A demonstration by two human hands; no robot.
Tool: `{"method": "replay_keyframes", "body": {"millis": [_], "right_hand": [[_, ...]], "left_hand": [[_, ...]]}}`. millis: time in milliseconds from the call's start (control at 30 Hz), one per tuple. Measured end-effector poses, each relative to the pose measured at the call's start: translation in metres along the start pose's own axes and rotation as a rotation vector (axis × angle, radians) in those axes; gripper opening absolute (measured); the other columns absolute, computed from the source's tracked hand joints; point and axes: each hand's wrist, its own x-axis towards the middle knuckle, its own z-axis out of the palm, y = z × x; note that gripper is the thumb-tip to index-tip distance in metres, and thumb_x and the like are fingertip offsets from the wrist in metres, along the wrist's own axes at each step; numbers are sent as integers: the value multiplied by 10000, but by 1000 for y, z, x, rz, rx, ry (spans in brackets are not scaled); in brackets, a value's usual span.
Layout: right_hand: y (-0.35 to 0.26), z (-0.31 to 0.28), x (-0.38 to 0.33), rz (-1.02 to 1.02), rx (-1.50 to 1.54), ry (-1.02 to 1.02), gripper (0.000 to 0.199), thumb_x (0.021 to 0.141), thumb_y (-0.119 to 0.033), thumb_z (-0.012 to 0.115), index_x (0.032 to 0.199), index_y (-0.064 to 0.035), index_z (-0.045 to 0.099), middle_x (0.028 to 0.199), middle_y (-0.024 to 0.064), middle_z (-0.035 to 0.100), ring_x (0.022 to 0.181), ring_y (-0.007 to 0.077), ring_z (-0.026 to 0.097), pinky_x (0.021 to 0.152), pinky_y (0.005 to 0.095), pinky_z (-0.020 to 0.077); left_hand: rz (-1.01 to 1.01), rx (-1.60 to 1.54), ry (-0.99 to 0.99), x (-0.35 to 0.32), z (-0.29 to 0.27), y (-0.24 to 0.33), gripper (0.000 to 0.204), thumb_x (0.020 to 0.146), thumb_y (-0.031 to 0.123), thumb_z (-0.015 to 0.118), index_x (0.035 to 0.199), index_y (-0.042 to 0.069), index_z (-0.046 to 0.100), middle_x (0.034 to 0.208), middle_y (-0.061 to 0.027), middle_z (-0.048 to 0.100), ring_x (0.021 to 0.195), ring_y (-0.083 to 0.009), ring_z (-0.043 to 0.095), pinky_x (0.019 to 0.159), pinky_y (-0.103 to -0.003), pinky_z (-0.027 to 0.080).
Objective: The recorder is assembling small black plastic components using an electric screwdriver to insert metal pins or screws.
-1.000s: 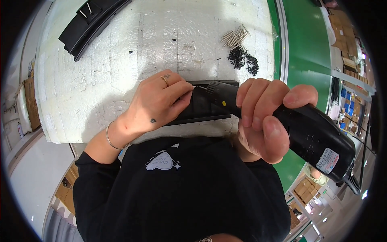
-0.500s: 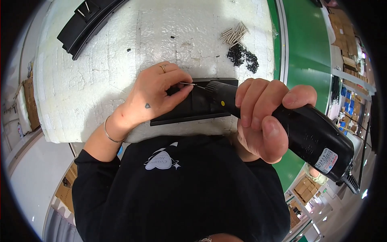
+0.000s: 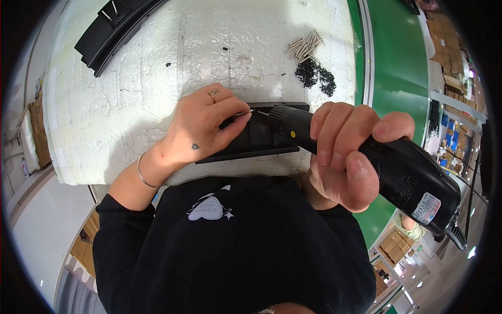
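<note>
My right hand [image 3: 345, 152] grips a black electric screwdriver [image 3: 397, 172], its tip pointing left toward a small metal screw [image 3: 244, 112]. My left hand [image 3: 204, 128] pinches that screw at the driver's bit, resting on a flat black plastic part [image 3: 261, 138] that lies on the white foam work surface [image 3: 157, 78]. A ring is on one finger and a thin bracelet on the wrist.
A pile of silver screws [image 3: 304, 46] and a heap of small black pieces [image 3: 315, 74] lie at the far right of the foam. A long black curved part [image 3: 112, 26] lies at the far left. A green conveyor belt [image 3: 395, 68] runs along the right.
My left hand has slid left off the driver's nose and now pinches a screw at the bit. The black part shows more. My right hand stays put.
</note>
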Motion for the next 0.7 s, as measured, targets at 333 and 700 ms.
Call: {"method": "replay_keyframes", "body": {"millis": [333, 700], "right_hand": [[0, 0, 3, -11, 26, -1, 358, 784, -114, 567, 1123, -92, 452, 594, 3, 453, 491, 128, 440, 571, 324, 400], [4, 4, 4, -5, 6, 21, 355, 784, -119, 576, 1116, -95, 450, 591, 2, 450, 489, 124, 436, 574, 324, 404]], "left_hand": [[-29, 6, -6, 0, 0, 0, 123, 709, 33, 729, 790, 77, 646, 720, -45, 594, 665, -234, 580, 557, -333, 475], [-45, 14, -7, 0, 1, 1, 118, 710, 42, 727, 778, 84, 641, 727, -37, 608, 675, -229, 593, 562, -329, 486]]}}
